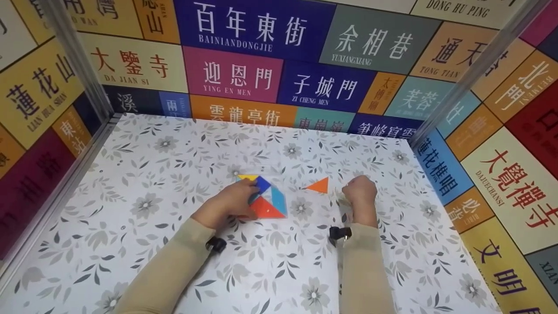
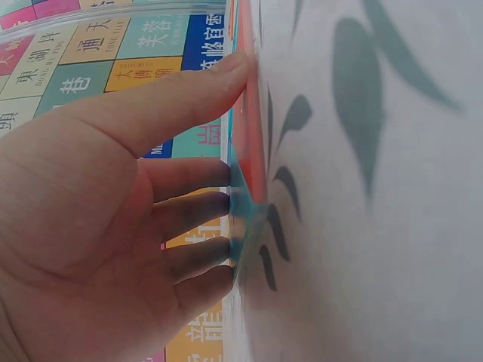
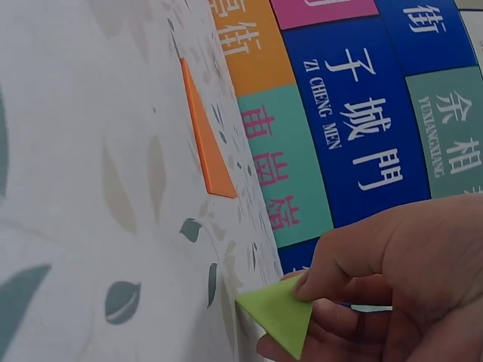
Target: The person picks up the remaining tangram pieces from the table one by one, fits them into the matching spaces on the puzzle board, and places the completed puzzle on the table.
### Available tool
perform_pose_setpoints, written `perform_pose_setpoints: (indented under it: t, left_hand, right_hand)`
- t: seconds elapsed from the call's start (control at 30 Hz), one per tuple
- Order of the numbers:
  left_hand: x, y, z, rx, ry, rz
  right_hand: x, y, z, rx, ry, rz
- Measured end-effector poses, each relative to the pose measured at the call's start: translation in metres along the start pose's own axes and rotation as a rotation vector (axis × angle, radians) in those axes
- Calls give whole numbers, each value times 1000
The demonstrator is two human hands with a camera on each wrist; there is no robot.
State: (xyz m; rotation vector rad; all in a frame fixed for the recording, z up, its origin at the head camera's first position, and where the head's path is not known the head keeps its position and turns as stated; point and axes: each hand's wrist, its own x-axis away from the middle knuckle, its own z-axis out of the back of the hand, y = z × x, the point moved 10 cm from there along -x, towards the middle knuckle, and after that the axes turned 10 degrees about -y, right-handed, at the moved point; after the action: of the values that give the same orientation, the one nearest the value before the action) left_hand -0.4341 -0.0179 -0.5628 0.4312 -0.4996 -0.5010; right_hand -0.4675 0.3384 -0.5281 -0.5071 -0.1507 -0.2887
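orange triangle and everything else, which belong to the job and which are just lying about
Likely in the job:
green triangle, pinched by the right hand
orange triangle, lying loose
set of red, blue and yellow pieces, touched by the left hand

Just background:
floral surface
sign-covered walls
black wrist devices

There are two hands (image 1: 231, 199) (image 1: 362, 192) and at least six coloured pieces (image 1: 320, 186) (image 3: 281, 313).
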Motion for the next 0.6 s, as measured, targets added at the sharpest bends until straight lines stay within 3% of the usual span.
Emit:
perform_pose_setpoints:
  t: [0.2,0.6]
  left_hand:
    - [-2,0,1,-36,15,-25]
    - [-2,1,1,-27,17,-23]
  right_hand:
    - [-1,15,1,-145,-47,-46]
    - [-1,16,-7,-469,-173,-62]
